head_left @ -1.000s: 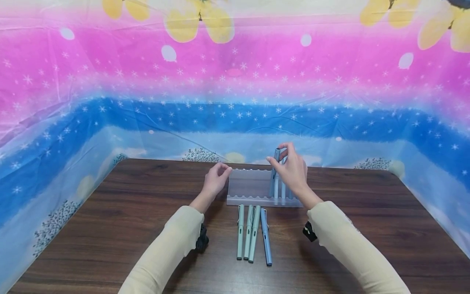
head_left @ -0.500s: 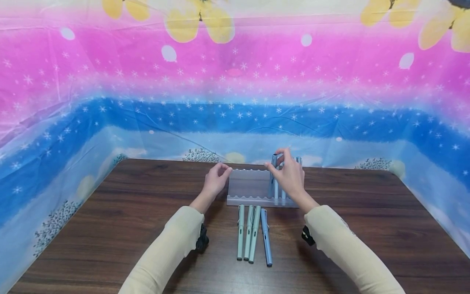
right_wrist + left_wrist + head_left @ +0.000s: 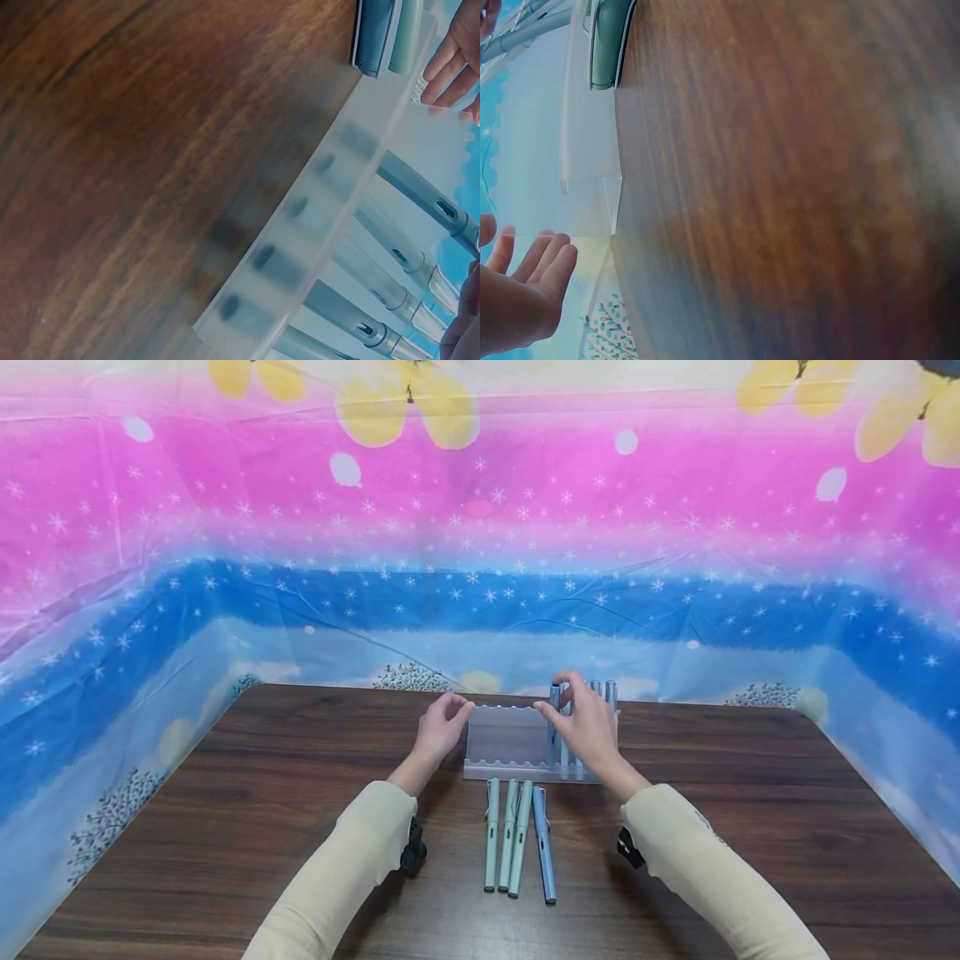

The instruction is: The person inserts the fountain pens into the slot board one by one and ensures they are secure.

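A frosted, translucent pen rack with scalloped edges stands on the table. My left hand pinches its upper left corner between thumb and fingers. My right hand holds a blue-grey pen near its cap end, between thumb and index finger. That pen stands in a slot, the leftmost of several pens in the rack's right part. In the head view my right hand covers part of the other racked pens. The rack's left slots hold no pens.
Three pale green pens lie side by side on the brown wooden table, in front of the rack. A blue pen lies just right of them. A patterned pink and blue cloth hangs around the table's back and sides.
My right hand has moved down and slightly left, lowering the blue-grey pen into its rack slot. More caps of the racked pens show behind it. My left hand stays at the rack's corner.
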A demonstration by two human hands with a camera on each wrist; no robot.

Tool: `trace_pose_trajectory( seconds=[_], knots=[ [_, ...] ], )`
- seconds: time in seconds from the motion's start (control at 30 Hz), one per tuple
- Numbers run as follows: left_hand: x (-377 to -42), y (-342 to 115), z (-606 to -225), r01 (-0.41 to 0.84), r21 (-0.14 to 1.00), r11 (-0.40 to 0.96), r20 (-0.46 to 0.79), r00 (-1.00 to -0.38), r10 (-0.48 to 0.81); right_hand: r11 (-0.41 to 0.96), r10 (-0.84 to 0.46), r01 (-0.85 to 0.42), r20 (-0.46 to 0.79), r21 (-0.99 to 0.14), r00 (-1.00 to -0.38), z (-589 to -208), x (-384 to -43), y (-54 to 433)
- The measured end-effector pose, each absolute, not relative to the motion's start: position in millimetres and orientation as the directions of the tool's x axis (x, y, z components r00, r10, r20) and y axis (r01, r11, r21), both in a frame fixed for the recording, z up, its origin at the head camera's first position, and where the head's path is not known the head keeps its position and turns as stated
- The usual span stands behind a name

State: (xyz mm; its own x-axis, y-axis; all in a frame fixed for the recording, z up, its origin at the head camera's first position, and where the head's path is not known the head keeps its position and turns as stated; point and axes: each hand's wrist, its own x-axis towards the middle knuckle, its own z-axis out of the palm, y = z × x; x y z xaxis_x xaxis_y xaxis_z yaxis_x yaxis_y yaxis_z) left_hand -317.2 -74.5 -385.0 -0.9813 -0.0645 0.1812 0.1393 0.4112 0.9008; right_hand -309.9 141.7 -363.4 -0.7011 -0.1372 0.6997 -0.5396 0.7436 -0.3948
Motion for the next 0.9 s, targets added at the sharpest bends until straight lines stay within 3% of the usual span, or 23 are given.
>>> trace_pose_trajectory(
  seconds=[0.5,0.9],
  knots=[
    [-318,-75,-385,0.137,0.905,0.403,0.176,-0.982,-0.061,0.763,-0.186,-0.53,0.66,-0.369,-0.728,-358,-307,149],
    [-317,-75,-385,0.136,0.906,0.401,0.173,-0.983,-0.059,0.737,-0.283,-0.507,0.477,-0.447,-0.832,-356,-312,166]
  ],
)
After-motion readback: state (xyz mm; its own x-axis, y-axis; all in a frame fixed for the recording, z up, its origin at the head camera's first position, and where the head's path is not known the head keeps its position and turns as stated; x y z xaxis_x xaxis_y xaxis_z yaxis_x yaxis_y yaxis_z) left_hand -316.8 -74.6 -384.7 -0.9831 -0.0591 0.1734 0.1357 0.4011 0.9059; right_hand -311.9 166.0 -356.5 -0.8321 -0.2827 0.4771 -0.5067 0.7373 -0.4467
